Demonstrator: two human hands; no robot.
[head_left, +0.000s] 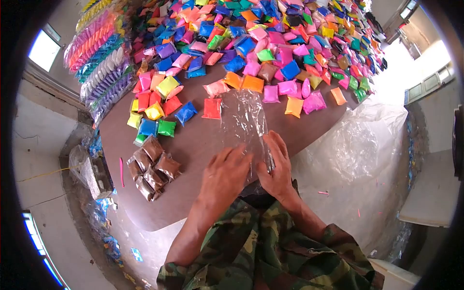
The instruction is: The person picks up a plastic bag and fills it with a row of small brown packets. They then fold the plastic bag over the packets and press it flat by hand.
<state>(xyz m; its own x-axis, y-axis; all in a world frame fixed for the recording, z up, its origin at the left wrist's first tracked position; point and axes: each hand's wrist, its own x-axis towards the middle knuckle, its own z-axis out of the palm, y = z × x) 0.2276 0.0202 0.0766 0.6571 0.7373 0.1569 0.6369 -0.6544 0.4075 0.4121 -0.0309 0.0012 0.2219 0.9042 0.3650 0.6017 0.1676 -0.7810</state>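
Note:
A clear plastic bag point(243, 113) lies stretched out on the brown table point(198, 140), its surface wrinkled and shiny. My left hand point(226, 169) rests over the bag's near left part, fingers extended and a little blurred. At the bag's right edge is my right hand point(277, 166), fingers straight and thumb apart, touching the plastic. Just beyond the bag are orange packets point(252, 84), and a red packet point(211, 108) sits at its left side. A group of brown packets point(153, 166) lies left of my left hand.
A large heap of colourful packets point(270, 43) covers the table's far side. Bundled packet strips point(104, 58) stand at the far left. A pink stick point(122, 172) lies near the left edge. Clear plastic sheeting point(360, 140) hangs at the right.

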